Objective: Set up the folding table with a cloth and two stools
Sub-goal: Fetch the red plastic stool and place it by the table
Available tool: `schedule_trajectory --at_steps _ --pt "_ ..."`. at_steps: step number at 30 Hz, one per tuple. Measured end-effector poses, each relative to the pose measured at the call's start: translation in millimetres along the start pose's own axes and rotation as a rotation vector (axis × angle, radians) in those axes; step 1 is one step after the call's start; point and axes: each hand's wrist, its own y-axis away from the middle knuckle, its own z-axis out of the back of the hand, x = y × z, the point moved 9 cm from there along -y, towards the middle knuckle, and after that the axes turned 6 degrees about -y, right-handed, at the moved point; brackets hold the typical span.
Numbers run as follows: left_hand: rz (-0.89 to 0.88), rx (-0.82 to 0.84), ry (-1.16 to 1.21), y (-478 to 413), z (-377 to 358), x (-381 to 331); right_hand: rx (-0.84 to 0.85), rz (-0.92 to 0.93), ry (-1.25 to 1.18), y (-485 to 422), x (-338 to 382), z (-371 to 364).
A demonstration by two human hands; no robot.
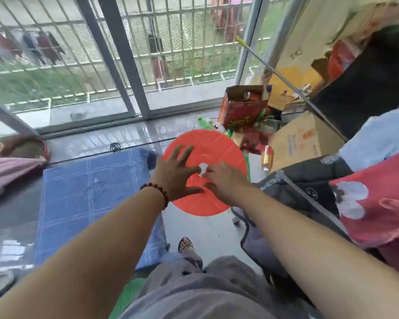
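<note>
An orange round stool is in front of me, its flat seat facing up, just right of the table. A blue checked cloth covers the low table, whose frame is hidden under it. My left hand lies flat on the seat's left half with its fingers spread. My right hand rests on the seat's middle, its fingertips closed on a small white piece at the centre. A green surface shows below my lap; I cannot tell what it is.
Cardboard boxes and a red carton crowd the floor right of the stool. A metal pole slants over them. Piled clothes fill the right side. A barred sliding glass door stands ahead. My sandalled foot is by the table.
</note>
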Motion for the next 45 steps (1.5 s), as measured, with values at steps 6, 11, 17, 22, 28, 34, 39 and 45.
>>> schedule_trajectory --at_steps 6,11,17,22,28,34,39,45 --pt "-0.015 0.043 -0.022 -58.4 -13.2 51.6 0.022 0.048 0.011 -76.7 -18.9 27.4" --pt "0.095 0.155 -0.022 -115.1 -33.3 93.6 0.063 0.116 0.038 -145.6 -43.5 53.3" --pt "0.169 0.045 -0.082 -200.5 -27.4 156.8 0.035 0.196 0.102 -242.4 -77.8 107.8" --pt "0.212 -0.010 -0.062 -259.0 -27.7 190.6 0.020 0.245 0.103 -301.8 -102.8 145.1" --pt "0.297 0.028 -0.003 -279.4 -49.9 226.2 0.102 0.343 0.167 -353.9 -103.9 147.9" --pt "0.368 0.013 0.039 -288.6 -72.7 294.8 0.141 0.438 0.161 -425.8 -75.3 156.0" --pt "0.452 0.078 0.028 -303.4 -98.1 370.7 0.162 0.495 0.207 -504.0 -48.9 171.3" --pt "0.600 0.028 0.078 -297.1 -104.1 471.0 0.182 0.590 0.223 -595.4 8.7 187.6"
